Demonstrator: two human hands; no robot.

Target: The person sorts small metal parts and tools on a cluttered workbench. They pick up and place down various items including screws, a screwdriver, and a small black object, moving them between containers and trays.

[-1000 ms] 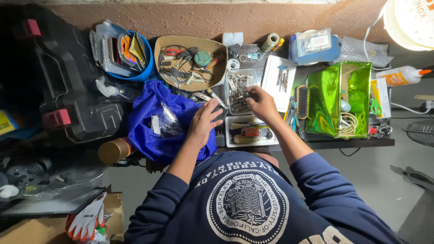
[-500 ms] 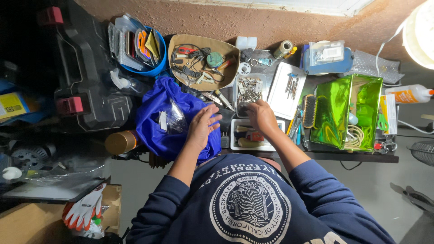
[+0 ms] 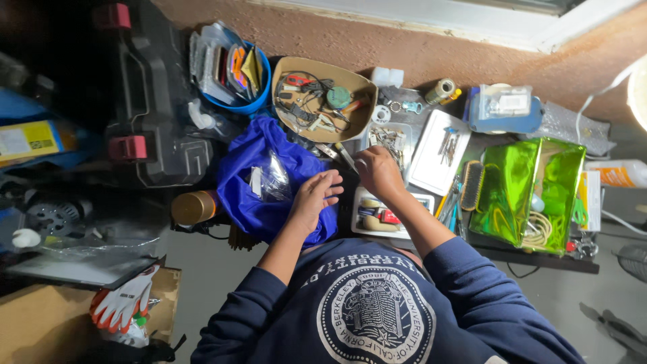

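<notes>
A person in a dark blue sweatshirt leaned over a cluttered tabletop. The left hand lay flat on a blue cloth bag, fingers spread and holding nothing, seemingly to steady it. Just right of the bag, the right hand reached into a small white tray of metal parts; whether its curled fingers held anything could not be told. A shiny green bag lay farther right of the blue one.

Just right of the shiny green foil bag lies a white-and-orange bottle; above the bag, a clear packet on a blue box; far left, a yellow-labelled box.
</notes>
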